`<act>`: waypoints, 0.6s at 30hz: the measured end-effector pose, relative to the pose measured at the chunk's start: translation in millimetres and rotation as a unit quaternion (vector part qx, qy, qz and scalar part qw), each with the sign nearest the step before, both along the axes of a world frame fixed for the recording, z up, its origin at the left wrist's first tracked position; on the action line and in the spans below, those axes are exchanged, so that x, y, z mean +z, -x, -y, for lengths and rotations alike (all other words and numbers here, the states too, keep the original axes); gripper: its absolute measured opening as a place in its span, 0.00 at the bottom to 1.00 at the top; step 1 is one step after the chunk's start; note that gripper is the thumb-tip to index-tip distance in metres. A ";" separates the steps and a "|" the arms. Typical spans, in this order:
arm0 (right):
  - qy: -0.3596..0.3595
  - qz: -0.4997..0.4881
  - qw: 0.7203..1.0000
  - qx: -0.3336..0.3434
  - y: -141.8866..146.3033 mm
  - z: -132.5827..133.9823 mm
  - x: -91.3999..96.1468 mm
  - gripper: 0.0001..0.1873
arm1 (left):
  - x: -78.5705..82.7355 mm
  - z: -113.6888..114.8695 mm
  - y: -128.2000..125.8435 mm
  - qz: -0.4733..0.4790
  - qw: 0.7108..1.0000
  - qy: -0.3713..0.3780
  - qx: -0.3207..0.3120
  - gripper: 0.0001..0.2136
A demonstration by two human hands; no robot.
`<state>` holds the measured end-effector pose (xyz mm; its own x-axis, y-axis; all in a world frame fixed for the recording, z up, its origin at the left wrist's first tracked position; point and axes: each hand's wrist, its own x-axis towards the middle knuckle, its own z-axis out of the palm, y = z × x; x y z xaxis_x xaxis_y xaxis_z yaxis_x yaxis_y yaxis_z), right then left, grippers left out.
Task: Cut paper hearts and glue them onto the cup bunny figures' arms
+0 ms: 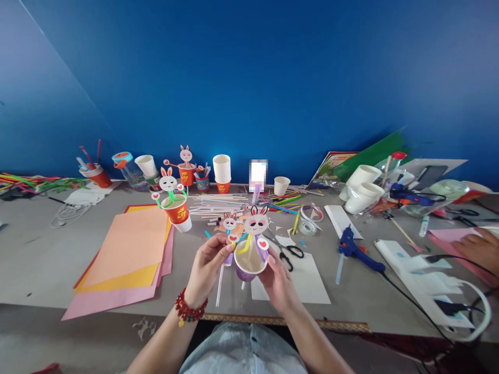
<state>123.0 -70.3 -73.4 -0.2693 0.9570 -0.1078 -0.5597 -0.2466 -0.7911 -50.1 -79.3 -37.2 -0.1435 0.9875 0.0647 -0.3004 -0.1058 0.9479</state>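
Observation:
I hold a purple paper cup (249, 266) between both hands just above the table's near edge. A paper rabbit face (256, 223) on a stick rises from it, with yellow and purple straw arms ending in red heart discs. My left hand (207, 270), with a red bead bracelet on the wrist, pinches the cup's left rim and a straw arm. My right hand (277, 278) wraps the cup's right side. A small second rabbit face (230, 223) lies on the table just behind.
Pink, yellow and orange paper sheets (128, 254) lie at left. Finished red rabbit cups (176, 208) stand behind them. Scissors (290, 253), tape rolls (307, 227), a blue glue gun (353, 249) and loose straws (222, 203) lie around. Another person's hand (477, 249) rests at far right.

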 end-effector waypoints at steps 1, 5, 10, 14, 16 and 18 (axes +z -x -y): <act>-0.001 0.000 1.000 0.001 0.1 0.0 0.4 0.19 | 0.0 -0.4 -0.1 0.008 1.000 -0.001 0.000 0.09; -0.002 -0.005 1.000 0.007 1.6 -0.1 1.1 0.20 | -3.4 -0.7 -3.3 0.035 0.999 -0.001 0.014 0.08; 0.001 -0.032 0.999 0.007 4.7 -0.6 2.5 0.21 | -13.0 3.1 -12.2 0.049 0.998 -0.018 0.021 0.07; 0.007 -0.043 0.999 0.010 4.9 -1.1 3.6 0.21 | -16.7 4.5 -17.1 0.046 0.997 -0.040 0.042 0.06; 0.010 -0.044 0.999 0.008 4.7 -1.3 3.9 0.20 | -15.9 3.7 -17.8 0.041 0.997 -0.048 0.051 0.06; 0.011 -0.043 0.999 0.005 4.6 -1.6 4.3 0.20 | -14.0 3.0 -17.7 0.025 0.997 -0.054 0.059 0.05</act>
